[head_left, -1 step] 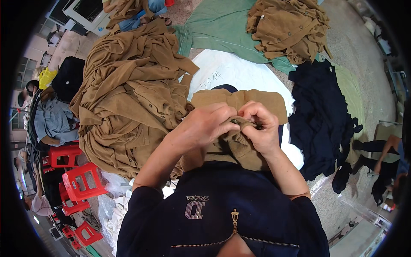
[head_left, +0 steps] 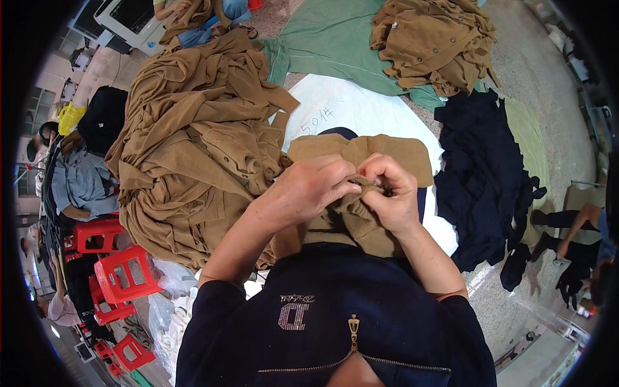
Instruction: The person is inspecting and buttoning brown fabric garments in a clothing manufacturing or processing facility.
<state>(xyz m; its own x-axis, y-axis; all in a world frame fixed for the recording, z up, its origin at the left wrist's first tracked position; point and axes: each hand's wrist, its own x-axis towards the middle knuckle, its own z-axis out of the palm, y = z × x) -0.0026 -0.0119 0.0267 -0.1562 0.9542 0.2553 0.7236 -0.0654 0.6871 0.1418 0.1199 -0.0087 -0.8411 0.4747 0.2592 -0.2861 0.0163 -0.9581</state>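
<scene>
A brown knit garment (head_left: pixel 405 157) lies across my lap, part of it bunched up close to my body. My left hand (head_left: pixel 317 185) pinches a gathered fold of it between thumb and fingers. Right beside it, my right hand (head_left: pixel 394 193) grips the same fold, fingers curled and thumb pressed on the cloth. The two hands nearly touch. Whatever small detail sits between the fingertips is hidden.
To the left rises a large heap of brown garments (head_left: pixel 193 148). A smaller brown pile (head_left: pixel 435 45) rests on green cloth (head_left: pixel 329 39) at the far right. Dark navy garments (head_left: pixel 480 174) lie right of a white sheet (head_left: pixel 361 106). Red stools (head_left: pixel 127 274) stand at left; other people are nearby.
Both hands stay nearly in place on the brown fold, with only a slight shift of the fingers and cloth.
</scene>
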